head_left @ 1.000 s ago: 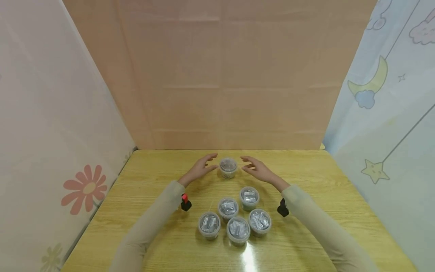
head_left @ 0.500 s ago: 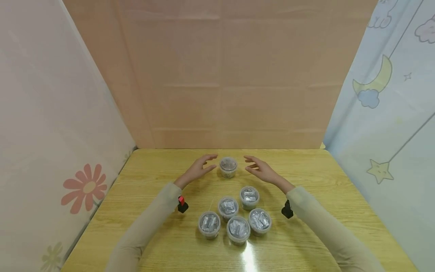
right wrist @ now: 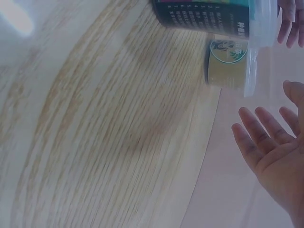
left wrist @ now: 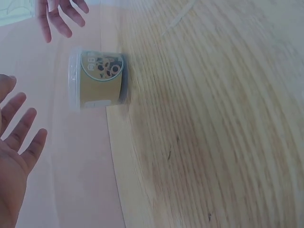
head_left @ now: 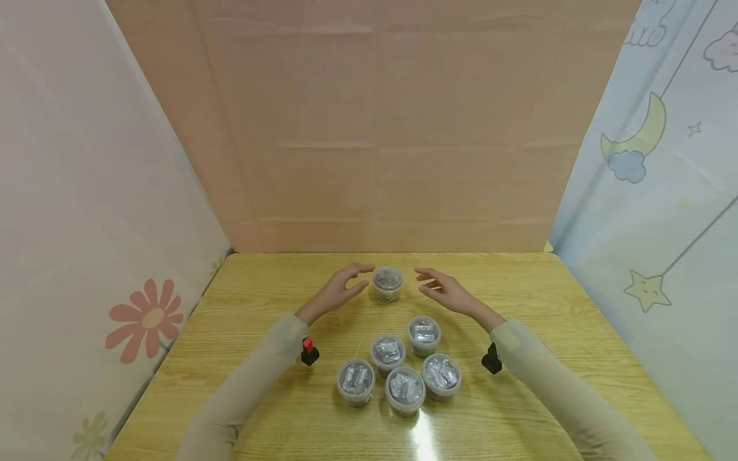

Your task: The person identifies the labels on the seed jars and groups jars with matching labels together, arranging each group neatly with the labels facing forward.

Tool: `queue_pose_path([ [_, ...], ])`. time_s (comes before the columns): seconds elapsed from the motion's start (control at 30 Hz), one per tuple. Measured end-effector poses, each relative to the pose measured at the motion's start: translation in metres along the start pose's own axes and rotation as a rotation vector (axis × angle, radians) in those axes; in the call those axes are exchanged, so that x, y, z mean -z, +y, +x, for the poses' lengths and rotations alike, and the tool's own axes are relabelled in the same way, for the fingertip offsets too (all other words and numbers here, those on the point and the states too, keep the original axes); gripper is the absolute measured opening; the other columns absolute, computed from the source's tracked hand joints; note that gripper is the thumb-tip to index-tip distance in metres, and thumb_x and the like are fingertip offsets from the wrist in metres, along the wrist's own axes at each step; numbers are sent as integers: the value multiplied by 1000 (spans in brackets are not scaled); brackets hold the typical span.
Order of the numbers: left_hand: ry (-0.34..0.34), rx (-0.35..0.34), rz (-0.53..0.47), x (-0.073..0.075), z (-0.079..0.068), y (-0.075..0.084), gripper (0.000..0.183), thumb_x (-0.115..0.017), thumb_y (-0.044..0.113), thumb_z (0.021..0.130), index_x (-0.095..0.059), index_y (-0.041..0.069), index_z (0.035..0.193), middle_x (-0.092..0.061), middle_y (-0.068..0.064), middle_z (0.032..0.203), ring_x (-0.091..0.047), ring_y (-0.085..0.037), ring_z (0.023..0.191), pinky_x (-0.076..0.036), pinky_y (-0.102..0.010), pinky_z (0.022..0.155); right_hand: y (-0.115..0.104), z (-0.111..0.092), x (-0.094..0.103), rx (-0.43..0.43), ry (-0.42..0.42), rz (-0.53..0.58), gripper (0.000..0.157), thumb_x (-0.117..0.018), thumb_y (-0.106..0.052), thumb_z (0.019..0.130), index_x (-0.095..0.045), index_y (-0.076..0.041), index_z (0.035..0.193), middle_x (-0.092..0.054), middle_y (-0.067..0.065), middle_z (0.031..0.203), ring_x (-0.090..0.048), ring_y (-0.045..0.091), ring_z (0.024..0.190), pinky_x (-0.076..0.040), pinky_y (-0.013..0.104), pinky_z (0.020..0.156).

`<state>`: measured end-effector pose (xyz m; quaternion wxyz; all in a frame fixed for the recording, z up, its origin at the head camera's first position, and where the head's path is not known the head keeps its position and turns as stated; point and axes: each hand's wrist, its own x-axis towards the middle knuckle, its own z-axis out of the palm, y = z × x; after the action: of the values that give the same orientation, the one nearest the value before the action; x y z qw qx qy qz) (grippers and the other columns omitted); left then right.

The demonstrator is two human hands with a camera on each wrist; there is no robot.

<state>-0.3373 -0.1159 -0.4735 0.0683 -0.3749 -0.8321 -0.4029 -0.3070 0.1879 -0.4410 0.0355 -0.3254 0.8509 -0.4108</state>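
A lidded clear plastic tub (head_left: 387,284) with a printed label stands upright near the table's back edge. Left of it, my left hand (head_left: 340,288) hovers with fingers spread, apart from the tub. On the other side my right hand (head_left: 450,291) is held likewise, a somewhat wider gap between it and the tub. The left wrist view shows the tub's tan label (left wrist: 100,80) and the relaxed left fingers (left wrist: 21,128). In the right wrist view the right palm (right wrist: 280,161) faces the tub, nothing in its grasp.
Several similar tubs stand nearer the front: one (head_left: 424,334) closest to the right hand, others (head_left: 387,352) (head_left: 355,380) grouped with it. The wooden table (head_left: 259,378) ends at a peach backdrop (head_left: 375,160). Patterned cloths hang on both sides.
My right hand has drawn slightly right, away from the back tub. The left hand has shifted only a little. All tubs stand where they were.
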Motion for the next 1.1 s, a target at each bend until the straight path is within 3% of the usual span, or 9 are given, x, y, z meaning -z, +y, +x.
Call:
queue_pose_path([
  [0.17, 0, -44, -34, -1, -1, 4, 39, -57, 5, 91, -51, 1, 130, -53, -8, 131, -49, -28, 120, -43, -45, 98, 21, 0, -4, 7, 7, -8, 47, -51, -14, 96, -36, -4, 140, -50, 27, 127, -56, 39, 107, -49, 50, 88],
  [0.3, -7, -54, -47, -2, -3, 5, 38, -57, 6, 92, -52, 1, 129, -54, -9, 131, -50, -29, 120, -42, -47, 99, 36, 0, -6, 37, 0, -15, 47, -51, -19, 97, -38, -7, 140, -52, 25, 127, -58, 36, 107, -51, 47, 86],
  [0.53, -52, -66, -76, -3, -4, 9, 39, -56, 8, 93, -50, -1, 130, -52, -15, 132, -49, -27, 120, -42, -51, 97, 35, -2, -4, 48, -14, -4, 45, -51, -19, 97, -40, -6, 139, -52, 26, 127, -58, 37, 106, -51, 47, 85],
  [0.77, -83, -54, -70, -6, -2, 13, 38, -56, 10, 93, -51, 2, 130, -56, -11, 128, -53, -23, 114, -45, -46, 95, 34, -6, -4, 55, -7, -12, 43, -51, -17, 97, -43, -5, 137, -53, 25, 125, -59, 35, 105, -53, 40, 84],
  [1.1, -159, -75, -128, -19, 2, 16, 39, -55, 7, 93, -49, 1, 131, -57, -15, 125, -56, -24, 110, -47, -45, 93, 32, -13, -4, 57, -16, -10, 37, -51, -14, 96, -49, -5, 132, -56, 25, 122, -60, 34, 104, -52, 41, 85],
])
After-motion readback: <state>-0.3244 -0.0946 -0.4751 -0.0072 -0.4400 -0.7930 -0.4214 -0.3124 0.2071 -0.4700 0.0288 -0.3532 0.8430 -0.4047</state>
